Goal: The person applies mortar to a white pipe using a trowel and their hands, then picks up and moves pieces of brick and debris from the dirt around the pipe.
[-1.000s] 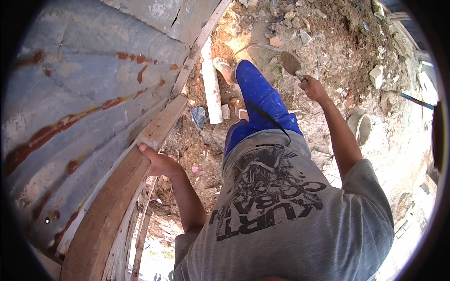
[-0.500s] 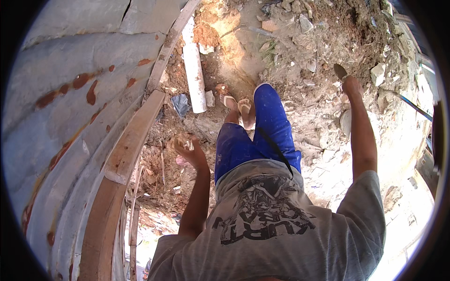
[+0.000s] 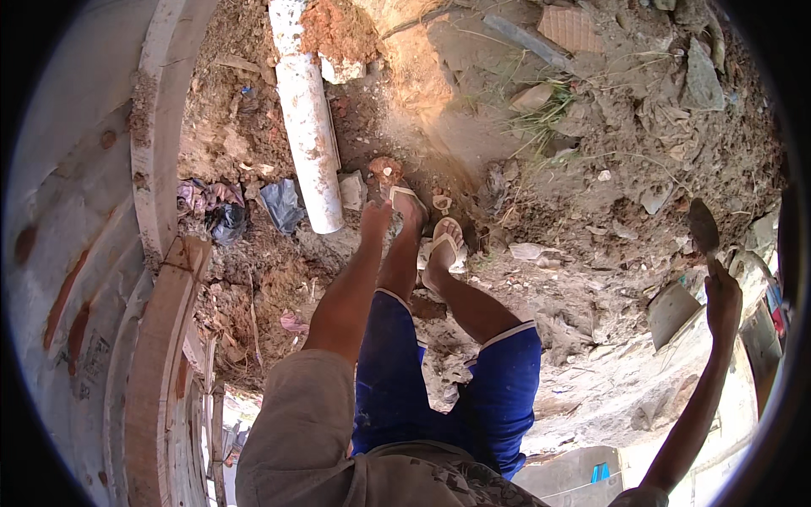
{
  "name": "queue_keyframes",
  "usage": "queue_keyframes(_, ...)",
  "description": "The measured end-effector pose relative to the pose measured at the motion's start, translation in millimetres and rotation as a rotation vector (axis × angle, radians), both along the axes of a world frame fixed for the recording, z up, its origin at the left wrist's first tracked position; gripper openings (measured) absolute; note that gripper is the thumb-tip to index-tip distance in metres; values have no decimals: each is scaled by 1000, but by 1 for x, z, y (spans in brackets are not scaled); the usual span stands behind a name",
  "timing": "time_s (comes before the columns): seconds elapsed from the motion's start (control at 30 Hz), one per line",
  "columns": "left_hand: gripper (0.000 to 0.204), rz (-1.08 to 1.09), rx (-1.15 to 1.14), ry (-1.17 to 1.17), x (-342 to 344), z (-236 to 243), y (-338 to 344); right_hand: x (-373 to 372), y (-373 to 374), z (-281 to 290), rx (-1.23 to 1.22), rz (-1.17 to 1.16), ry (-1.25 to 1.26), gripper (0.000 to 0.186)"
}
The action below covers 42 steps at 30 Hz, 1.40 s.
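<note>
My right hand (image 3: 723, 294) is out at the far right, wrapped round the handle of a small trowel. The dark trowel blade (image 3: 703, 225) points away from me above the dirt. My left hand (image 3: 377, 221) reaches low beside my left foot, near a reddish clump (image 3: 385, 170) and a pale block (image 3: 352, 191). Its back faces me, so the fingers are mostly hidden and I cannot see whether it holds anything. Both feet wear light flip-flops (image 3: 446, 240) on the uneven soil.
A dirt-smeared white pipe (image 3: 309, 139) lies just left of my feet. Grey metal sheeting (image 3: 76, 253) and a wooden post (image 3: 160, 363) line the left side. A dark plastic scrap (image 3: 281, 206), a brick (image 3: 570, 29) and a flat grey piece (image 3: 673, 314) lie on the ground.
My left hand has moved forward and right, down beside my left foot. The right hand with the trowel now appears farther right. My view has shifted, and my body leans forward.
</note>
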<state>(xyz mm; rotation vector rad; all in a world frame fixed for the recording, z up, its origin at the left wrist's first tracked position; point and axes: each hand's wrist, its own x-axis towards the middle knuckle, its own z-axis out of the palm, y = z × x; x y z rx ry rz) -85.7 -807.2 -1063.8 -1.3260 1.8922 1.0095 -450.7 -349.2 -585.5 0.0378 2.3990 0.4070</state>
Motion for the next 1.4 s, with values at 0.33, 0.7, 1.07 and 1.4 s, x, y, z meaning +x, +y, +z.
queue_keyframes(0.33, 71, 861, -109, -110, -27, -241, 46, 8, 36, -6, -16, -181, 22, 44)
queue_keyframes(0.7, 63, 1400, 476, 428, -116, -57, -26, 0, 9, -8, -25, 18, 15, 42)
queue_keyframes(1.07, 61, 1052, 525, 296, -31, 172, -71, 3, -4, -5, 111, 193, 119, 27)
queue_keyframes(1.4, 43, 823, 264, -21, 195, 365, -93, -19, 9, 3, 95, 272, 47, 25)
